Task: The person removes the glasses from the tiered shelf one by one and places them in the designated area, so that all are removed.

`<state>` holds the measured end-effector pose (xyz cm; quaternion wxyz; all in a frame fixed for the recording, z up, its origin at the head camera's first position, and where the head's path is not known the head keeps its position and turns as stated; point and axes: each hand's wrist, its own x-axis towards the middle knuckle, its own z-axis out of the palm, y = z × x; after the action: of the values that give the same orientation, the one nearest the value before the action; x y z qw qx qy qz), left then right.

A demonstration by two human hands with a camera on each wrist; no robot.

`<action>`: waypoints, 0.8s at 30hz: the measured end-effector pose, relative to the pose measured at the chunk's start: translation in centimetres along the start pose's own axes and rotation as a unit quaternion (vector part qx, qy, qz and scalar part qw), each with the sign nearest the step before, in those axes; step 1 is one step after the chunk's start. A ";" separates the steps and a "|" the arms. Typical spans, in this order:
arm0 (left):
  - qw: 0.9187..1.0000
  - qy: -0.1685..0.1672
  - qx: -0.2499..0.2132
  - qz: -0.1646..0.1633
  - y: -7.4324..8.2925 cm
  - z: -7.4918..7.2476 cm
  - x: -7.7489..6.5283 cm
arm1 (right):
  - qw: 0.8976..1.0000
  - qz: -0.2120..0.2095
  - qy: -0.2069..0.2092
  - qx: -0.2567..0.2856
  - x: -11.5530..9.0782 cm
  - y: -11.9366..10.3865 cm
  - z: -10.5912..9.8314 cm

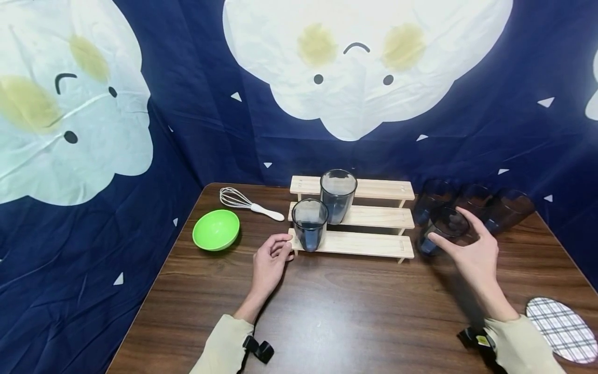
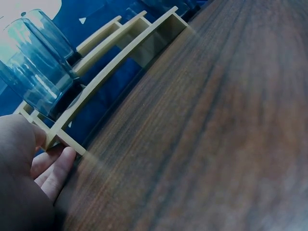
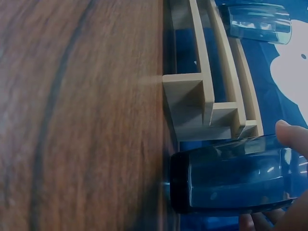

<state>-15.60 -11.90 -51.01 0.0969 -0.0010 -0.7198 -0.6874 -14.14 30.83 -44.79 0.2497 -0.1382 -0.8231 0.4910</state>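
A three-tier wooden step rack [image 1: 364,243] stands on the table. My left hand [image 1: 270,262] holds the left end of its lowest step, thumb and fingers about the edge in the left wrist view. One dark clear glass [image 1: 310,228] stands upright at the left of the lowest step. Behind it, another tinted glass [image 1: 338,195] stands on a higher step. To the right of the rack, my right hand [image 1: 476,254] grips a third such glass [image 3: 231,178] between thumb and fingers. That glass is upright, its base close to the tabletop; whether it touches is hard to tell.
Several dark glasses [image 1: 509,210] stand at the back right, beyond my right hand. A green bowl [image 1: 216,230] and a white-handled whisk [image 1: 252,204] lie left of the rack. A checked oval mat [image 1: 560,330] lies at the right front. A blue cloth [image 1: 280,150] hangs behind the table.
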 end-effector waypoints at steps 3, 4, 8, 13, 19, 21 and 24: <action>1.000 0.000 -0.001 0.001 0.0 0.0 0.0 | 1.000 0.006 -0.004 0.013 0.1 0.2 0.0; 1.000 0.000 0.000 0.000 -0.1 0.0 0.0 | 1.000 0.008 -0.005 0.017 0.2 0.2 0.0; 1.000 0.002 -0.002 -0.001 -0.1 0.0 0.0 | 1.000 0.009 -0.010 0.025 0.3 0.2 -0.1; 1.000 0.002 0.000 -0.002 -0.1 0.0 0.1 | 0.999 -0.002 -0.035 0.030 0.6 0.2 -0.4; 1.000 0.002 0.001 -0.001 0.1 0.0 0.1 | 0.997 -0.010 -0.060 0.040 0.9 0.3 -0.5; 1.000 0.002 0.003 -0.002 0.1 0.0 0.1 | 0.997 -0.011 -0.063 0.043 0.9 0.4 -0.4; 1.000 0.002 0.001 -0.005 0.2 0.0 0.0 | 0.997 -0.012 -0.065 0.041 0.9 0.5 -0.3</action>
<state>-15.60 -11.87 -50.86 0.0949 0.0039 -0.7206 -0.6869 -14.76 31.75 -44.83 0.2072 -0.0858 -0.8184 0.5291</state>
